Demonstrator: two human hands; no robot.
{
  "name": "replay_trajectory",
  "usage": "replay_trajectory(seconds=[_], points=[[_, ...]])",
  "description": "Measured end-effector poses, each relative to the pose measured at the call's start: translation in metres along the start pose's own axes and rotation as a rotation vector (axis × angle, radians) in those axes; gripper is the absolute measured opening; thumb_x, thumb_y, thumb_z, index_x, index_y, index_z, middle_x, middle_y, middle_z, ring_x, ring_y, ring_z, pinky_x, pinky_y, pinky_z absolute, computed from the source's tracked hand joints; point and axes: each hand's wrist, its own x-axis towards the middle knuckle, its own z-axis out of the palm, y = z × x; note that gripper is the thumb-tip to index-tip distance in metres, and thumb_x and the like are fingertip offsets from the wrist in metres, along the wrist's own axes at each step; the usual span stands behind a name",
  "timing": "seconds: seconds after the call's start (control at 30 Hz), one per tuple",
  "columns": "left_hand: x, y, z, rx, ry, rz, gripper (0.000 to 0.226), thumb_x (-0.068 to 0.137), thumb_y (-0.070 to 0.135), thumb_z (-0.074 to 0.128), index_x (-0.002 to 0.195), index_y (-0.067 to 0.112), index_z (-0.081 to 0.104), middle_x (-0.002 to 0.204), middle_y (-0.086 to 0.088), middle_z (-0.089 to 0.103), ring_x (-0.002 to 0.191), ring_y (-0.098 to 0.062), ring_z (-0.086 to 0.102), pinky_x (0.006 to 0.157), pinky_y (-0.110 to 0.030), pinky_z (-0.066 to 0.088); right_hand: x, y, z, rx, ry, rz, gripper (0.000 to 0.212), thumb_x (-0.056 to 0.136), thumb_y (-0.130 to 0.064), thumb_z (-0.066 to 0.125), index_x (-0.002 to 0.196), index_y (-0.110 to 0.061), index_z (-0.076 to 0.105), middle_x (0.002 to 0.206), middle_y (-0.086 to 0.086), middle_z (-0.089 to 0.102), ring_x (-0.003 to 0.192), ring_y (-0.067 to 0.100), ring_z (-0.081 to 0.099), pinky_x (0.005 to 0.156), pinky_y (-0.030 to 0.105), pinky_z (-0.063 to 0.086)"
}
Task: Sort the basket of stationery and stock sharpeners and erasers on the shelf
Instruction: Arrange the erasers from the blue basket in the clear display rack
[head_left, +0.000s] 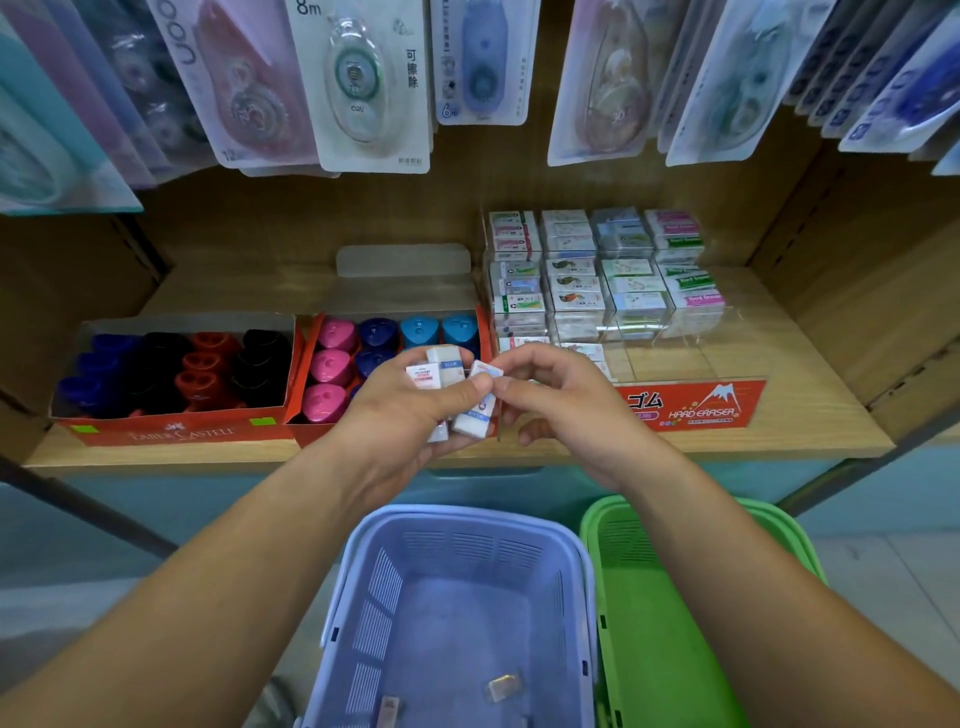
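Lilac basket (379, 597) is lowest in frame and almost emptied: two small wrapped pieces (503, 687) lie on its floor. Green basket (675, 597) sits just beside it on the right. Above them, in front of the shelf (810, 410) edge, the left hand (410, 410) curls round a bundle of erasers (441, 369), thumb pressed across them. The right hand (561, 410) has its fingers curled, with thumb and forefinger pinching the end eraser (475, 415) of that bundle. Behind the hands are the red sharpener box (171, 431), a second sharpener box (332, 364) and the clear eraser tray (701, 358) with stacks at the back and bare front cells. Judged risks: the bundle looks loosely stacked, so pulling one out could loosen the rest and they would drop into the sharpener box or the baskets. A wrist near the tall stacks could topple them. Sleeve prints look alike, so an eraser could end up in the wrong cell. The pieces left in the basket could be missed.
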Motion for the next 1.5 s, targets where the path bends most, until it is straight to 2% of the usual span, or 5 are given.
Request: replay_trajectory(seconds=[0.47, 0.77, 0.9, 1.2, 1.5], points=[[0.009, -0.006, -0.010, 0.037, 0.093, -0.099, 0.027, 0.091, -0.004, 0.066, 0.118, -0.005, 0.062, 0.102, -0.019, 0.076, 0.090, -0.025, 0.076, 0.073, -0.032, 0.063, 0.036, -0.002, -0.051, -0.247, 0.396, 0.000, 0.022, 0.088, -0.006, 0.071, 0.105, -0.019, 0.066, 0.089, 0.014, 0.072, 0.076, 0.026, 0.073, 0.069, 0.044, 0.063], [0.012, -0.004, -0.012, -0.033, 0.122, -0.035, 0.021, 0.088, -0.006, 0.070, 0.105, 0.005, 0.064, 0.076, -0.009, 0.072, 0.073, -0.019, 0.073, 0.066, -0.030, 0.063, 0.065, 0.011, -0.042, -0.707, 0.478, -0.162, 0.010, 0.086, -0.018, 0.077, 0.085, -0.023, 0.069, 0.097, -0.003, 0.060, 0.084, 0.007, 0.057, 0.073, 0.011, 0.040], [0.012, -0.003, -0.012, -0.039, 0.136, -0.011, 0.030, 0.085, -0.003, 0.074, 0.110, 0.007, 0.063, 0.091, -0.013, 0.073, 0.078, -0.021, 0.074, 0.064, -0.029, 0.062, 0.059, 0.013, -0.037, -0.766, 0.477, -0.144, 0.005, 0.089, -0.020, 0.072, 0.089, -0.025, 0.072, 0.107, 0.001, 0.058, 0.093, 0.011, 0.056, 0.083, 0.021, 0.039], [0.008, -0.003, -0.007, 0.031, 0.065, 0.015, 0.032, 0.085, -0.011, 0.070, 0.113, 0.003, 0.068, 0.092, -0.015, 0.073, 0.080, -0.018, 0.073, 0.069, -0.031, 0.063, 0.023, -0.009, 0.004, -0.265, 0.068, -0.074, 0.017, 0.097, -0.022, 0.066, 0.112, -0.020, 0.073, 0.083, -0.003, 0.070, 0.066, 0.010, 0.065, 0.062, 0.025, 0.051], [0.005, 0.000, -0.002, -0.065, -0.007, 0.007, 0.023, 0.089, -0.006, 0.067, 0.110, 0.004, 0.062, 0.090, -0.016, 0.074, 0.086, -0.027, 0.074, 0.079, -0.031, 0.062, 0.011, -0.002, -0.009, 0.126, 0.047, -0.062, 0.016, 0.097, 0.000, 0.060, 0.102, -0.014, 0.066, 0.083, 0.006, 0.071, 0.072, 0.019, 0.069, 0.069, 0.030, 0.057]])
